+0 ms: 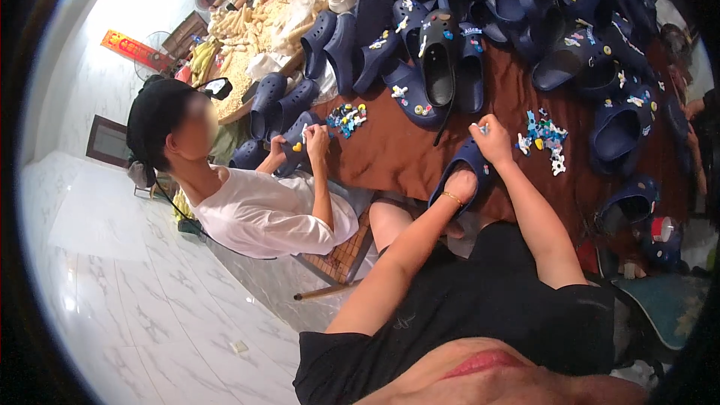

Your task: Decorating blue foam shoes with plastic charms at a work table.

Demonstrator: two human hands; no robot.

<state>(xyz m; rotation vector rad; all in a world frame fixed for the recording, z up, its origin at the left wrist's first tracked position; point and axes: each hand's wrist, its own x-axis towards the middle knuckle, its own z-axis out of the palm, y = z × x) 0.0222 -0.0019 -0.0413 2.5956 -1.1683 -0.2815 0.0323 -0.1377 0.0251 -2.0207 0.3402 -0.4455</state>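
Note:
A navy foam clog (481,173) is tilted at the near edge of the brown-covered table, its toe pointing away from me. My left hand (460,184) is pushed into its foot opening and holds it from inside; the fingers are hidden. Closed in a pinch at the toe end, my right hand (492,144) has a small white-and-blue shoe charm (484,129) between the fingertips. Just right of that hand lies a pile of loose blue, white and yellow charms (546,133).
Many navy clogs (517,0) with charms crowd the table's far and right sides. A black clog (439,56) lies ahead. At my left, a person in a white shirt (262,206) holds another clog (300,139) beside a second charm pile (346,118). Brown cloth (375,161) covers the table.

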